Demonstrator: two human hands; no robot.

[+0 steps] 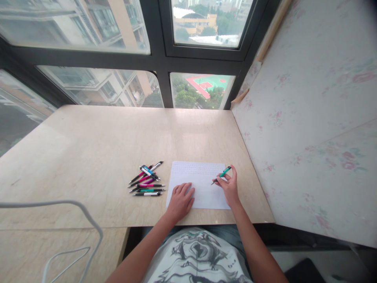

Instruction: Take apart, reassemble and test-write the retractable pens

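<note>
A white sheet of paper (203,196) lies on the desk in front of me, with lines of small writing across its upper part. My left hand (181,200) rests flat on the sheet's lower left, fingers stretched out. Over the right side of the sheet, my right hand (229,186) grips a green pen (225,171) with a black grip. The pen tilts, its tip low and to the left; I cannot tell whether the tip touches the paper. Left of the sheet lies a loose pile of pens (147,181) in pink, blue, green, white and black.
The pale stone-patterned desk (112,137) runs back to dark-framed windows (165,78). A wall with flowered paper (309,137) borders it on the right. At the lower left, a grey-white cable (85,212) curves over the desk edge.
</note>
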